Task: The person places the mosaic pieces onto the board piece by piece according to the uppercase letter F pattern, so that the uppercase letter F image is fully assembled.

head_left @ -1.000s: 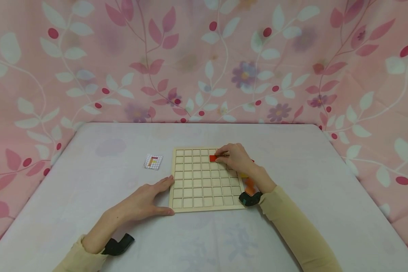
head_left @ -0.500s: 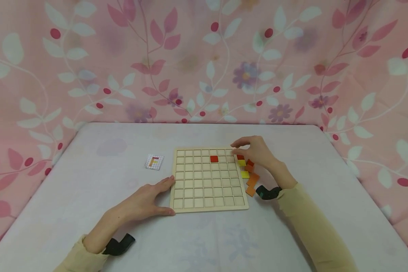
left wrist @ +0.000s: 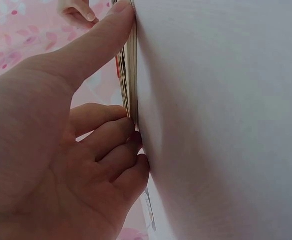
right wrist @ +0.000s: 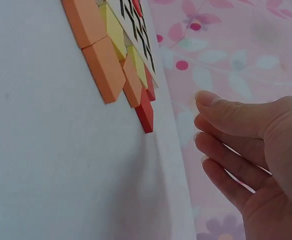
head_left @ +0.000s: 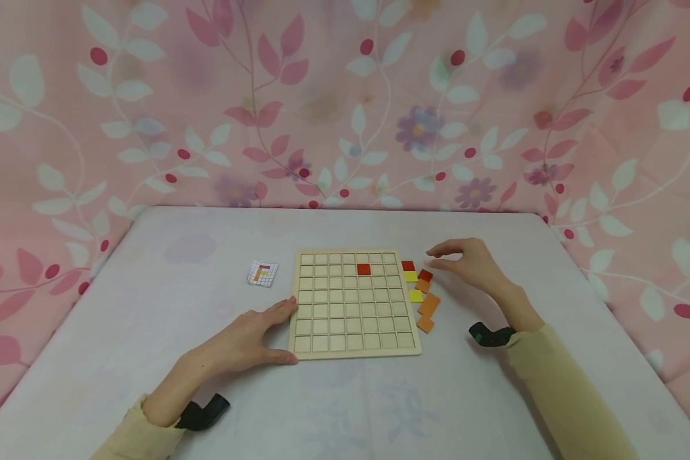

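A square wooden grid board (head_left: 345,355) lies on the table. One red tile (head_left: 363,269) sits in a cell of its second row from the back. My left hand (head_left: 243,342) touches the board's left edge with thumb and fingertips spread. To the right of the board my right hand (head_left: 471,263) hovers with nothing in it, its fingers loosely bent and apart from the thumb. Beside the board's right edge lie loose tiles: red ones (head_left: 425,275), yellow ones (head_left: 416,296) and orange ones (head_left: 429,305). In the right wrist view a red tile (right wrist: 145,112) lies nearest that hand.
A small paper card (head_left: 262,273) with a printed coloured grid pattern lies left of the board. The white-covered table (head_left: 167,306) meets a pink floral cloth (head_left: 333,102) at its back edge. Black wrist devices (head_left: 490,335) sit at both sleeves.
My right hand has left the red tile in its cell and moved right, off the board and past the loose tiles, uncovering them. The left hand stays at the board's edge.
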{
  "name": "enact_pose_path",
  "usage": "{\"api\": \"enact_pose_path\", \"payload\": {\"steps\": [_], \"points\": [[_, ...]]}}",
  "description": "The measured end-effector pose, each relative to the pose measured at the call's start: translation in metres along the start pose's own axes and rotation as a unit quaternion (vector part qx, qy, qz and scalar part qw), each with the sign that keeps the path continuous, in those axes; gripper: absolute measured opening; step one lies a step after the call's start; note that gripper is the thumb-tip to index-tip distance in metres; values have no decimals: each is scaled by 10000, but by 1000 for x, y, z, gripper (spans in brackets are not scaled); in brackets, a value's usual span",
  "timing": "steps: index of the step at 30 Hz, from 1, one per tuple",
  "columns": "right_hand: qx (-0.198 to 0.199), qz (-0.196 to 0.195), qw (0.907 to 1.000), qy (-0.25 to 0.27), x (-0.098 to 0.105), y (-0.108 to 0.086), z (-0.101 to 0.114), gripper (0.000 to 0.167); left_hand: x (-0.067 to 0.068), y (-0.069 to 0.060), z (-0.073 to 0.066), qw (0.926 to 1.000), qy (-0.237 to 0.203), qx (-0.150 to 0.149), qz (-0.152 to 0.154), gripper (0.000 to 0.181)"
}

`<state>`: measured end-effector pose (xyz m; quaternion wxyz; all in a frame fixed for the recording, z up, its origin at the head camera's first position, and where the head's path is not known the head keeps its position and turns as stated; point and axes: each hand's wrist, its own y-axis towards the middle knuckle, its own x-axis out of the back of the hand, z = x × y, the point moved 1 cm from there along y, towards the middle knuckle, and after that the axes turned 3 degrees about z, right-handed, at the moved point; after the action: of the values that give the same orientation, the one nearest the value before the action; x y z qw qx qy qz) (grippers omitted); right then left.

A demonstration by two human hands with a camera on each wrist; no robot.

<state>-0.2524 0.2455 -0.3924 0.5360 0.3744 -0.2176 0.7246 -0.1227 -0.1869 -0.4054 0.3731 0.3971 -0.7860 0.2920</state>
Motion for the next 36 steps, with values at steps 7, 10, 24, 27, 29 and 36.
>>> {"api": "enact_pose_path", "payload": {"steps": [7, 10, 24, 27, 29, 36], "points": [[-322, 47, 9994, 132, 1, -10, -15, 27, 1, 0, 0, 10000, 28, -9, -13, 99], [-303, 6, 9995, 75, 2, -11, -19, 27, 2, 0, 0, 10000, 22, 1, -31, 99], [-218, 299, 9991, 200, -10, -13, -24, 24, -1, 0, 2, 10000, -3, 48, 37, 99], [-201, 295, 9991, 231, -12, -12, -24, 24, -1, 0, 1, 9999, -37, 71, 63, 99], [-156, 292, 9992, 205, -13, -12, -24, 25, -1, 0, 0, 9999, -67, 86, 82, 99], [112, 255, 9996, 96, -18, -11, -23, 26, -1, 0, 0, 9999, -81, 96, 98, 99]]}}
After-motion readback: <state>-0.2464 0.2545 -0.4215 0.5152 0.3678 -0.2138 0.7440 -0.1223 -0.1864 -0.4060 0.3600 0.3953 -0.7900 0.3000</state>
